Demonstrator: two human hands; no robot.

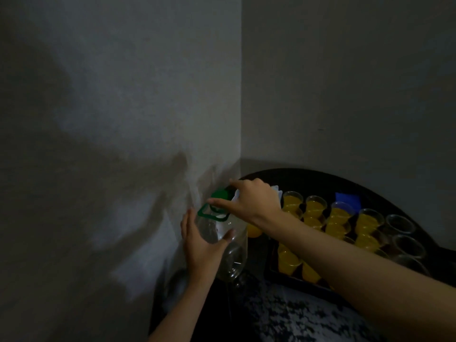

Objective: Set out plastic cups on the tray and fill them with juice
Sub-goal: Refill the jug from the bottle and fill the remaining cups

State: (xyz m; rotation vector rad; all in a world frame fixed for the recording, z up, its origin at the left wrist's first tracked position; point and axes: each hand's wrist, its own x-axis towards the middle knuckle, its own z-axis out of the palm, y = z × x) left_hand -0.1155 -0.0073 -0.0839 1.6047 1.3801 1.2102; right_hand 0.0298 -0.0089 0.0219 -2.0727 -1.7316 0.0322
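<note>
Left hand (pixel 199 245) cupped round clear bottle (pixel 232 255) — right hand (pixel 254 201) reaching across, fingers (pixel 222 203) pinching green cap (pixel 219 193).

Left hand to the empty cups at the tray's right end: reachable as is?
Probably not. The left hand grips the clear bottle, and the right forearm crosses the tray between it and the empty cups. The right hand, gripping the green cap, is nearer.

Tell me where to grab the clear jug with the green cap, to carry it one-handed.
Hook fingers through the green handle loop under the cap, coming from above. The jug looks empty and leans, and its wide smooth body needs the left hand spread around it; the right hand pinches the cap.
</note>
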